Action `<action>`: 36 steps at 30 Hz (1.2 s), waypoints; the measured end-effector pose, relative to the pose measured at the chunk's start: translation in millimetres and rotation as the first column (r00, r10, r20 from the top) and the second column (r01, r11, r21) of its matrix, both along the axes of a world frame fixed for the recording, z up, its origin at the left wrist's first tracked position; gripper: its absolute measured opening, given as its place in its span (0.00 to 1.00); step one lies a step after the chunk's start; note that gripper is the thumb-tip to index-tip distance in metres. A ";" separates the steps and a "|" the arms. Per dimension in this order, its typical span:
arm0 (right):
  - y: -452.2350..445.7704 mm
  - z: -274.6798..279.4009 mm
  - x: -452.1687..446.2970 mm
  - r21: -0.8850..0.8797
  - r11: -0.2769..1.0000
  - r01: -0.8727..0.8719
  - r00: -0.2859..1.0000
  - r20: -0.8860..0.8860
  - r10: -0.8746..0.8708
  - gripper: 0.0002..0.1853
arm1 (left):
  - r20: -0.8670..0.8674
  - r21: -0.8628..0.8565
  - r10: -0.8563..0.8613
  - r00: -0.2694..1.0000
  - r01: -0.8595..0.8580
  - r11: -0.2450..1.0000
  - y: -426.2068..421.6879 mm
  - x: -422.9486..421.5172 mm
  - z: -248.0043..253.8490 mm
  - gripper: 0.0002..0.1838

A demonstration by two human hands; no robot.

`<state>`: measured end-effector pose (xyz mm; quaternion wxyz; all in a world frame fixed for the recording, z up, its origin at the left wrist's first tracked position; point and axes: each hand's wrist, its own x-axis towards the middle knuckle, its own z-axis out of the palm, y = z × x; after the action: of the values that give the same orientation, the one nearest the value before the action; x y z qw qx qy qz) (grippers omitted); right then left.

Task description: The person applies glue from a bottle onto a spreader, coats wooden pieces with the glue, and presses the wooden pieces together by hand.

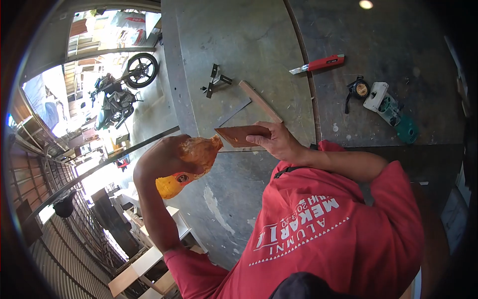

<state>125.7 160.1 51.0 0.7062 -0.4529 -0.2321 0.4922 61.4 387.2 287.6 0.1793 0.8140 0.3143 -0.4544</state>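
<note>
My left hand [167, 155] is wrapped round a yellow and orange squeeze bottle [198, 154], smeared on its surface. The bottle's narrow tip points at the left end of a flat brown wood piece [234, 134]; whether they touch, I cannot tell. This piece is pinched between the thumb and fingers of my right hand [279, 142], above the grey tabletop [269, 50]. Just beyond it lies a try square, its metal blade [234, 113] angled from a wooden handle [261, 101].
Farther off lie a black metal clamp [214, 81] and a red utility knife [324, 62]. To the right are a round black tape measure [360, 88] and a white and green tool [391, 110]. A motorcycle [117, 94] stands beyond the table's left side.
</note>
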 end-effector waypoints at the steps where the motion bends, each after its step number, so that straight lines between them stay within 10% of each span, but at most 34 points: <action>1: 0.0 -1.7 -0.9 0.029 0.999 0.016 1.000 0.003 -0.016 0.13 | -0.022 0.003 0.011 1.000 -0.011 1.000 -1.5 2.3 1.2 0.41; 29: 13.1 4.0 1.1 0.196 0.970 0.143 0.990 -0.027 -0.140 0.13 | 0.118 -0.123 0.144 0.982 -0.129 0.984 8.3 -15.5 5.7 0.44; 36: 13.7 17.7 22.4 0.296 0.924 0.242 0.733 0.568 -0.374 0.19 | 0.456 -0.257 0.306 0.836 -0.206 0.944 16.2 -77.6 -42.6 0.47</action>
<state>148.1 173.8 68.7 0.7059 -0.5460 -0.4191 0.1672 -16.2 403.3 245.0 0.3923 0.8307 0.3183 -0.2338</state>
